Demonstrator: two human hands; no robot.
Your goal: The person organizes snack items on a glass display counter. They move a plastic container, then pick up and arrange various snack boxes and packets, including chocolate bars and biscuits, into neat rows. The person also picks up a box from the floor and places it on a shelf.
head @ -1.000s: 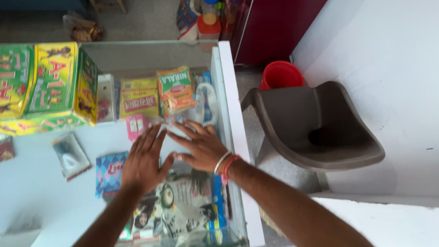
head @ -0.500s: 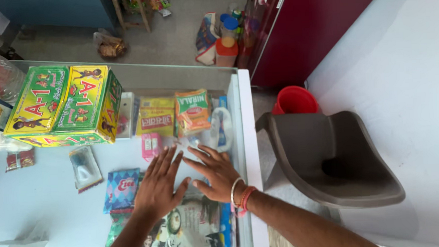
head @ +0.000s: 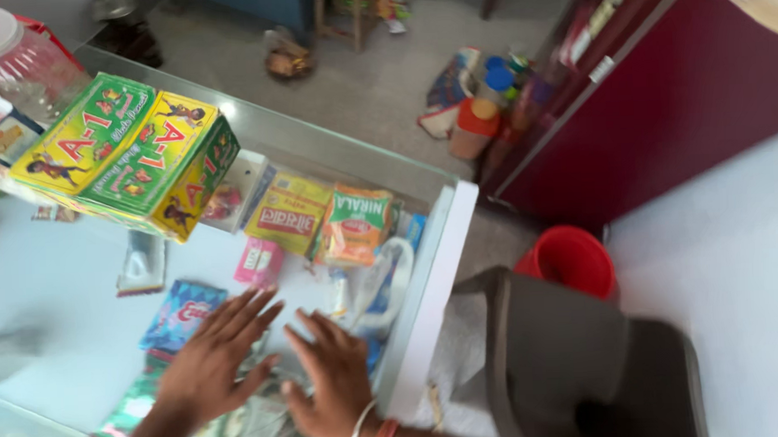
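Both hands are laid flat, palms down, fingers spread, on the glass counter (head: 82, 315); nothing is grasped. The left hand (head: 209, 363) lies beside the right hand (head: 330, 380). A blue packet (head: 184, 313), flat and rectangular, sits under the glass at eleven o'clock from the left hand.

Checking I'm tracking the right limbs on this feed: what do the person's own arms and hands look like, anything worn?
Two bare forearms, no sleeves or gloves in view. The right hand has a thin white bangle and a red-orange band at its wrist. The left hand shows no jewellery; rings can't be ruled out through the blur.
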